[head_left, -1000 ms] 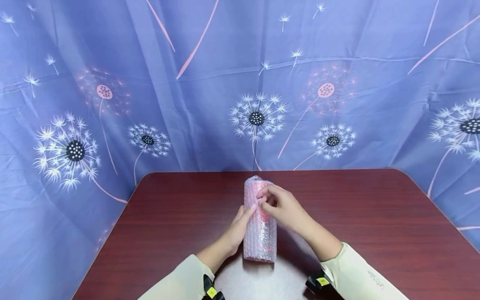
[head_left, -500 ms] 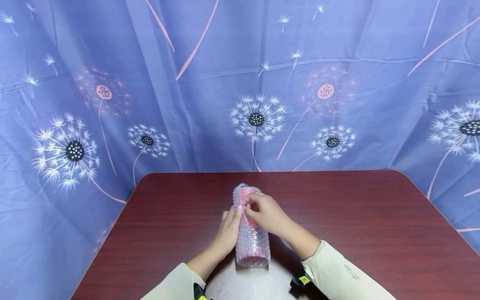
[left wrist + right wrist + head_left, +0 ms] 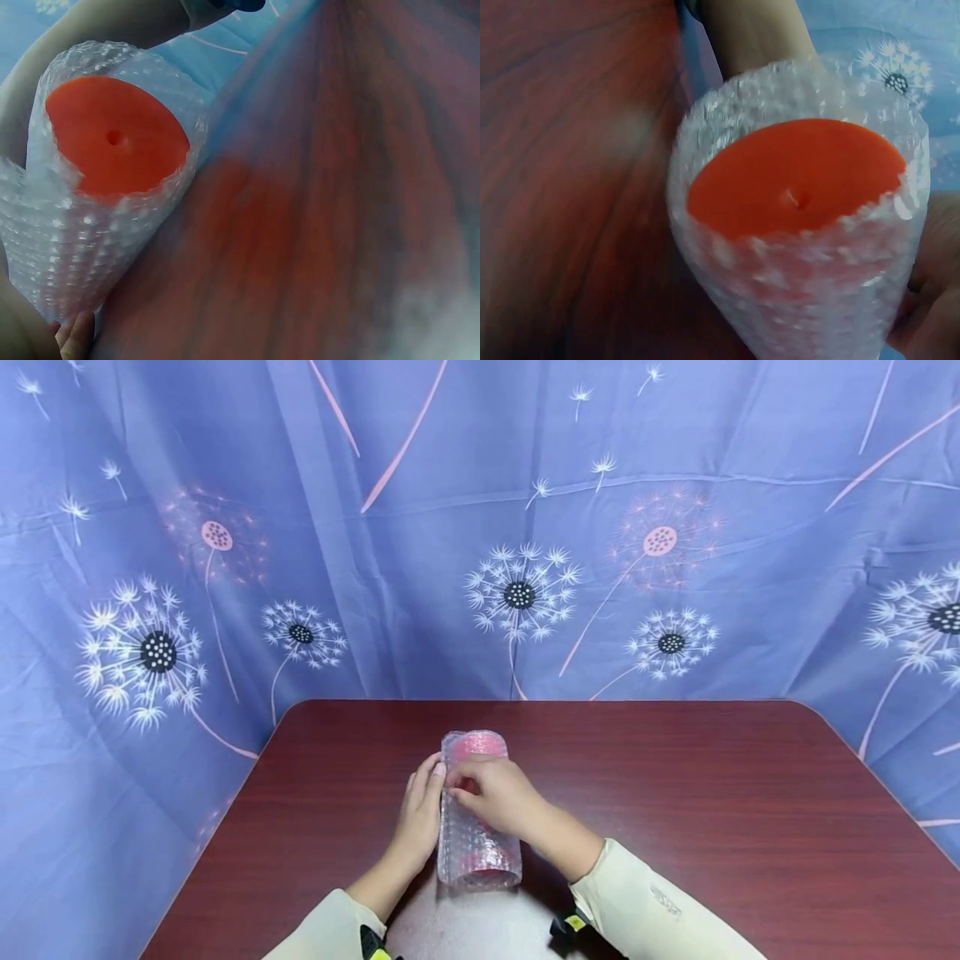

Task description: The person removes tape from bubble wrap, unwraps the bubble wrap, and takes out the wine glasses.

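A red cylindrical object wrapped in bubble wrap (image 3: 480, 843) is at the middle of the table in the head view. Its flat orange-red round end (image 3: 116, 139) shows inside the open wrap in the left wrist view, with a small dimple at its centre. My left hand (image 3: 417, 818) holds the bundle along its left side, thumb near the wrap's edge. Over the front of it, my right hand (image 3: 498, 793) pinches the bubble wrap with thumb and forefinger. The same round end (image 3: 802, 180) faces the right wrist camera. Whatever lies under my right fingertips is hidden.
The dark red wooden table (image 3: 675, 793) extends to both sides, with a bright glare near its front. A blue dandelion-print curtain (image 3: 420, 568) hangs behind it and along the left. Black straps with yellow tags sit at both wrists.
Both hands and the wrapped bundle have moved left. My right hand keeps pinching near the left edge of the wrap, and the bundle's near end shows more.
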Demonstrator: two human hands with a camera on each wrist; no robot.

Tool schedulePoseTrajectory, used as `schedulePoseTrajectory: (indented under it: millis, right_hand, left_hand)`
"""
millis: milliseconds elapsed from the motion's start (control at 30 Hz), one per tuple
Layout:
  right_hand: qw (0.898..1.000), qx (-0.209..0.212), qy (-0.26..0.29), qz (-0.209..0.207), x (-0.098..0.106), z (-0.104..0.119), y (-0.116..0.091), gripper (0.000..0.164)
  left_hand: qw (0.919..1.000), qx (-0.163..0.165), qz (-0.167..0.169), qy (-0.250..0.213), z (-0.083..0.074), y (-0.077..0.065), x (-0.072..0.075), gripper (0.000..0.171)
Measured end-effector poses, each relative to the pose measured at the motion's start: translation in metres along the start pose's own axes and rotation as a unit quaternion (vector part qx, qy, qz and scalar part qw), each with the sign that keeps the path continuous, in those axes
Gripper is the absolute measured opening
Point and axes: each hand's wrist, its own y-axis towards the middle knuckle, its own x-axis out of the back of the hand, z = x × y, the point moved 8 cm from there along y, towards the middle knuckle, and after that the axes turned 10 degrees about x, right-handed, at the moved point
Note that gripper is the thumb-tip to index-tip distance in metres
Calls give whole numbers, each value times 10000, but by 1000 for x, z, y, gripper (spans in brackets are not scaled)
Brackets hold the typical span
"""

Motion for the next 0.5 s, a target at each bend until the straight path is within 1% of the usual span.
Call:
schedulePoseTrajectory:
  millis: [133, 200, 267, 367, 500]
  right_hand:
    - [9991, 224, 361, -55, -4, 12, 7, 12]
    - [9977, 274, 616, -16, -6, 17, 10, 15]
    - [9967, 284, 756, 67, -9, 22, 12, 15]
    - [9956, 328, 846, 213, -13, 26, 13, 12]
    - [9934, 642, 809, 497, -15, 30, 10, 8]
  left_hand:
    - [9990, 228, -24, -383, 6, 3, 10, 43]
    - [9979, 366, -1, -542, 9, 5, 14, 42]
    - [9972, 462, 47, -591, 11, 6, 17, 45]
    - [9965, 548, 197, -599, 12, 6, 17, 49]
    - [9950, 595, 435, -674, 12, 4, 13, 54]
